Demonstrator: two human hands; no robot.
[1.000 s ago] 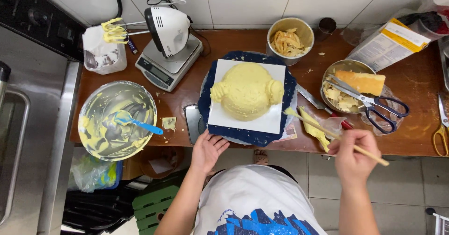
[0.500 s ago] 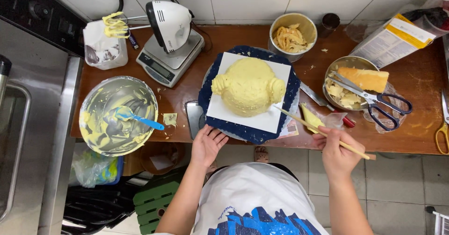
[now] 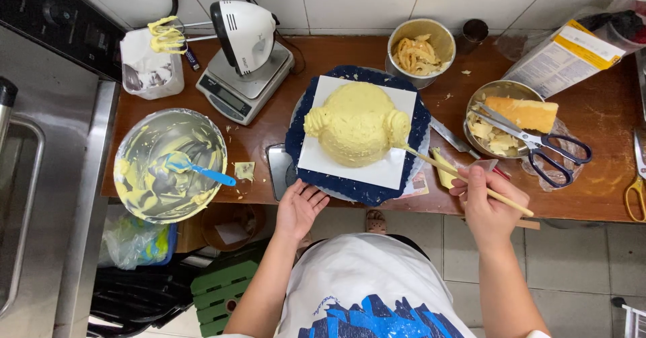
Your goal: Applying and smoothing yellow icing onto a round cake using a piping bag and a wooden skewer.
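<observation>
Scissors (image 3: 535,139) lie across a metal bowl (image 3: 479,99).

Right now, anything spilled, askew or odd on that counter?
Minor mess only. A blob of yellow cream lies on the wood beside the mixing bowl, crumbs are scattered near the cake, and the hand mixer rests on the kitchen scale with coated beaters.

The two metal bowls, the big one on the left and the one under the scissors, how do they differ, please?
The big bowl is wide, smeared with yellow cream and holds a blue spatula. The smaller bowl on the right holds cake scraps and a cake wedge, with scissors across its rim. The big bowl overhangs the counter's front edge; the smaller sits fully on it. Both are shiny metal.
</observation>
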